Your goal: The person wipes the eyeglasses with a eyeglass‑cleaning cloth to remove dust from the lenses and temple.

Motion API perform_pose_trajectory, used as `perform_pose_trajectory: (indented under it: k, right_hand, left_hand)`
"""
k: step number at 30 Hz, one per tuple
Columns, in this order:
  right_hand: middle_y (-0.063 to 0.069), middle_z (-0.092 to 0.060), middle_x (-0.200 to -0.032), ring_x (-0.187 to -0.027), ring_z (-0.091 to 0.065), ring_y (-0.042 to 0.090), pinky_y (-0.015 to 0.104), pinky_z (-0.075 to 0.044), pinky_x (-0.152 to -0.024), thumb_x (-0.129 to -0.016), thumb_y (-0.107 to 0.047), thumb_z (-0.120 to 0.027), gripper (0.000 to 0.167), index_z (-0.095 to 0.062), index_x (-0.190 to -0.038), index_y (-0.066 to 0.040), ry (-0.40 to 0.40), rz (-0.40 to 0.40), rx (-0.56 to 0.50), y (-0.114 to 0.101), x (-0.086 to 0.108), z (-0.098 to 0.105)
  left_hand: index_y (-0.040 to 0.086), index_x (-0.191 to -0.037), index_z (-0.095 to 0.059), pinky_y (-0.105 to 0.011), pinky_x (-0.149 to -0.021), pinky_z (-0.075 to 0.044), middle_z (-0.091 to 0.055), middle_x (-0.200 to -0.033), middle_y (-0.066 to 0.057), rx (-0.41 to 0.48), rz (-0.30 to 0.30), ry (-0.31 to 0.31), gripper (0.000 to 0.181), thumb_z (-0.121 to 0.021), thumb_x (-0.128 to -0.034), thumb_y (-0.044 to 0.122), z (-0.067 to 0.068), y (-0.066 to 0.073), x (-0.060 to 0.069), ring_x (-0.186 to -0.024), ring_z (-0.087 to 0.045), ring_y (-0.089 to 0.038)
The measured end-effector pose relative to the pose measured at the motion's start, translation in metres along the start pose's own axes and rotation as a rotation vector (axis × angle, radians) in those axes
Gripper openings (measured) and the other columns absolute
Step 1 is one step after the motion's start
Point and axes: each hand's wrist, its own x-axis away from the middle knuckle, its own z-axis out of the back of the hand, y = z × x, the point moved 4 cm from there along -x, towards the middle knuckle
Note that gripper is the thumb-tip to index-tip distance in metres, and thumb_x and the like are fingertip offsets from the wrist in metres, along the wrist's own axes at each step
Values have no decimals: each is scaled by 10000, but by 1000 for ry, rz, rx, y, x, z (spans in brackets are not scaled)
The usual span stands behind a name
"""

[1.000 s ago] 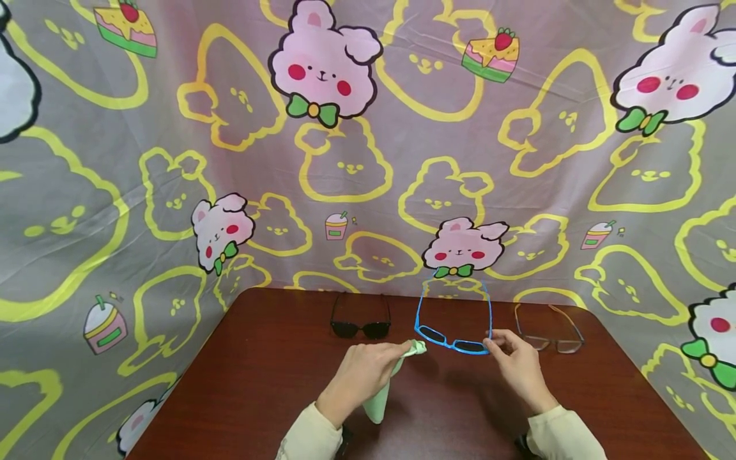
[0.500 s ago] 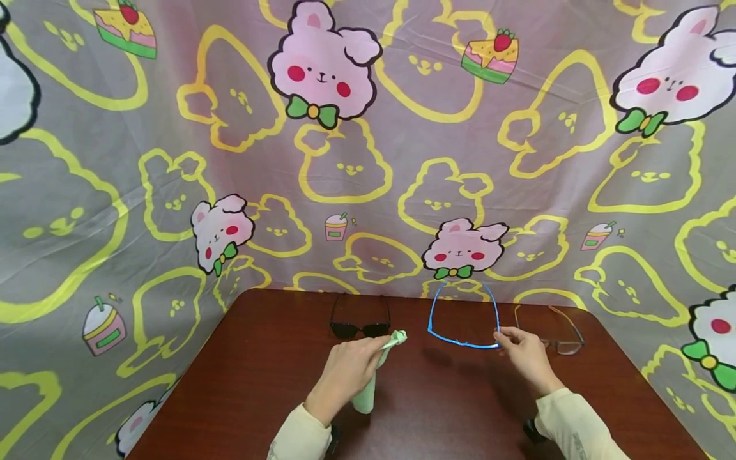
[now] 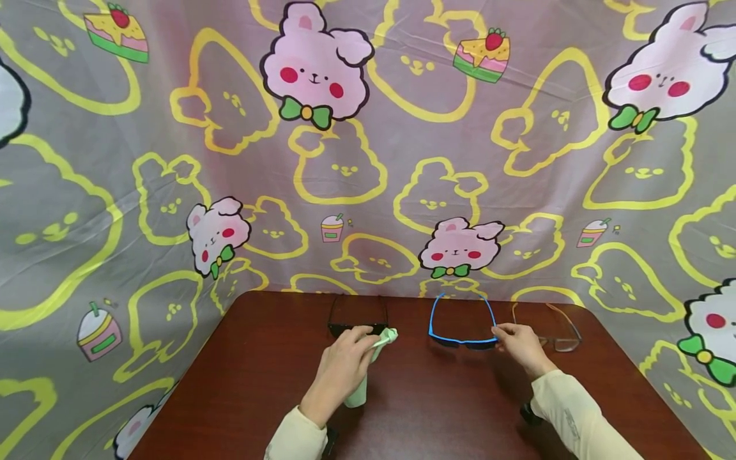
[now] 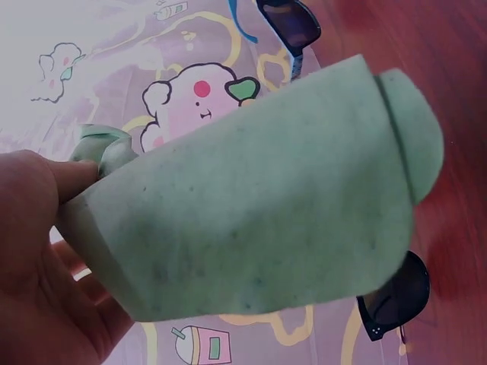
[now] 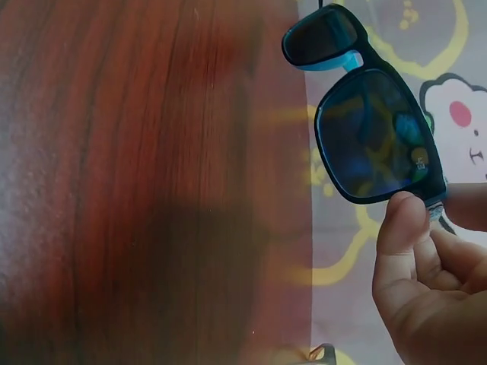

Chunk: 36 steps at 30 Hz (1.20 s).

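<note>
In the head view my left hand pinches a light green cloth near its bunched top. The rest of the cloth hangs below my fingers, and it fills much of the left wrist view. My right hand holds blue-framed sunglasses by the right hinge corner, between thumb and fingers. Their temples are unfolded and point to the back. Seen from the right wrist, the dark lenses and the thumb at the lower rim show clearly. Cloth and sunglasses are apart.
Black sunglasses lie behind my left hand, partly hidden by it. Glasses with clear lenses lie at the right, partly behind my right hand. The brown table meets a patterned curtain at the back and sides.
My left hand has moved left with the cloth, away from the blue sunglasses. My right hand has shifted slightly right and tilted the sunglasses, so their lenses now face more downward.
</note>
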Motion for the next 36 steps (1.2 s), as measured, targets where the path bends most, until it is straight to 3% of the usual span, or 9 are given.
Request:
perform_pose_trajectory:
  k: [7, 12, 21, 27, 36]
  right_hand:
    - [101, -636, -831, -751, -628, 283, 394, -520, -690, -975, -190, -515, 407, -546, -1209, 141, -41, -17, 14, 7, -7, -1]
    - [137, -643, -867, -704, -619, 214, 341, -508, -650, -978, -178, -501, 392, -557, -1195, 144, -50, -24, 42, 12, -10, -1]
    - [188, -623, -830, -651, -598, 151, 280, -500, -603, -968, -112, -465, 365, -553, -1149, 192, -50, -34, 53, 16, -14, -3]
    - [137, -613, -795, -647, -579, 132, 261, -501, -595, -941, -66, -472, 341, -547, -1130, 208, -61, -45, 46, 16, -19, -2]
    - [66, -659, -726, -612, -602, 98, 271, -494, -594, -925, -114, -536, 323, -603, -1105, 146, 10, -65, 155, 16, -28, 0]
  left_hand:
    - [202, -1011, -718, -312, -671, -534, -678, -987, 81, 14, 30, 29, 162, -670, -866, 150, 0, -3, 1, -942, -615, -140]
    - [175, -1001, -723, -325, -804, -514, -701, -967, 70, 26, 16, 36, 162, -658, -867, 113, 0, -4, 1, -1009, -624, -175]
    - [166, -1012, -722, -293, -698, -500, -694, -895, 80, 0, -12, 27, 159, -674, -861, 152, -3, -6, 3, -815, -619, -133]
    - [157, -984, -726, -275, -662, -481, -682, -869, 72, -26, -54, 54, 169, -720, -815, 144, -3, -6, 2, -764, -593, -132]
    - [136, -1004, -729, -282, -649, -504, -682, -900, 45, -26, 2, -1, 163, -693, -847, 156, -1, -8, 3, -788, -620, -138]
